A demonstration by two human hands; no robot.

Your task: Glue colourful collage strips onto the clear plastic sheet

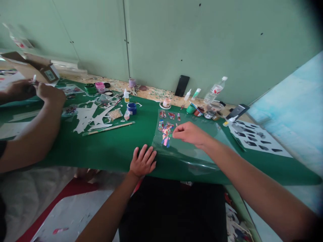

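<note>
Beyond both hands, wall (156, 43): pale green panels, rising behind the table.
Table (113, 144): green-covered, under both hands and running past them on either side.
Co-worker's arms (32, 137): bent, well to the left of the left hand, over that end.
Clear sheet (202, 154): beneath the right hand, its left edge near the left hand; the right forearm (234, 164) crosses above and hides part of it.
White paper (270, 147): right of the right hand, bearing rows of dark shapes.
Box (37, 72): flaps up, just past the co-worker's arms.
Scraps (84, 118): white, strewn beyond and left of the left hand.
Stick (109, 128): between scraps and left hand.
Right hand (188, 132): fingertips drawn together at the figure's right edge; whether they pinch anything, I cannot tell.
Left hand (142, 163): palm down, fingers spread, near the table's front edge, gripping nothing visible.
Figure (166, 137): many-coloured bits on the clear sheet, between the hands, nearer the right fingertips.
Bottle (218, 89): beyond the right forearm, tilted.
Phone (182, 85): propped against the wall, beyond the right hand.
Jars (191, 109): in a row, short of the bottle.
</note>
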